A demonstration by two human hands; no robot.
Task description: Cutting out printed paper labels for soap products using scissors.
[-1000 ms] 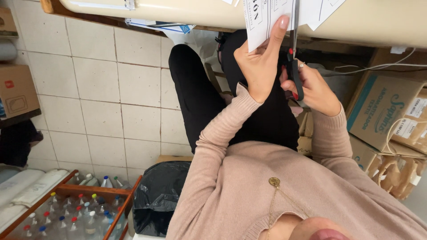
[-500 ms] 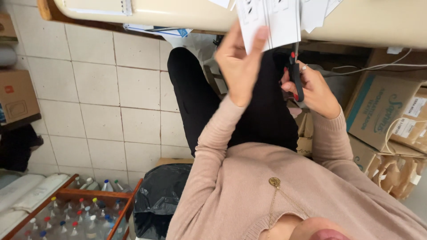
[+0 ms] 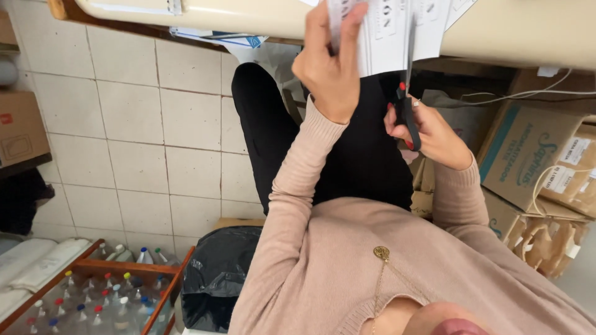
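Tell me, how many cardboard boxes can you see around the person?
3, maybe more. One cardboard box stands at the left edge by the tiled wall. One large box sits right of the scissors hand, with another box at the right edge. Others may hide below them.

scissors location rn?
Head view, upper right: the black-handled scissors are in the right hand, blades up into the white paper sheet that the left hand holds.

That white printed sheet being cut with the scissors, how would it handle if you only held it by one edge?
The paper sheet is probably floppy: it is thin, and the left hand pinches it beside the scissors in the right hand. It looks very light for its size. It likely tears or creases easily.
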